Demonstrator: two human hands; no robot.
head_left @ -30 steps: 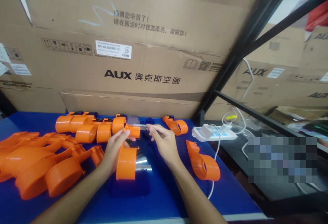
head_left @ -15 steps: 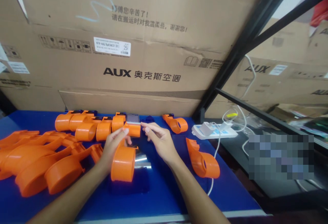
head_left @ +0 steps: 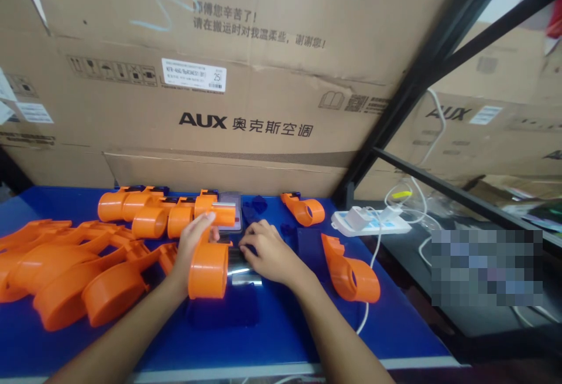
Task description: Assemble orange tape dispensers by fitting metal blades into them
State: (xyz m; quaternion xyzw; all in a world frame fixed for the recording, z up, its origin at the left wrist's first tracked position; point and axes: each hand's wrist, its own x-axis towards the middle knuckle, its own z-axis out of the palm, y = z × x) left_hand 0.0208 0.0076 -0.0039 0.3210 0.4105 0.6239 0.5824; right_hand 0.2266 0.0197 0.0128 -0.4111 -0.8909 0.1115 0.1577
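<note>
Orange piece (head_left: 208, 271): likely light, stiff; grip narrow end.
Left fingers (head_left: 211, 217): closed around it.
Right fingers (head_left: 252, 237): curled, hold unclear.

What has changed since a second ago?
The right hand let go of the metal strip on the orange holder and moved toward the wearer, beside the other metal strips; contact there is unclear. The left hand still grips the holder; the power strip stayed put.
</note>
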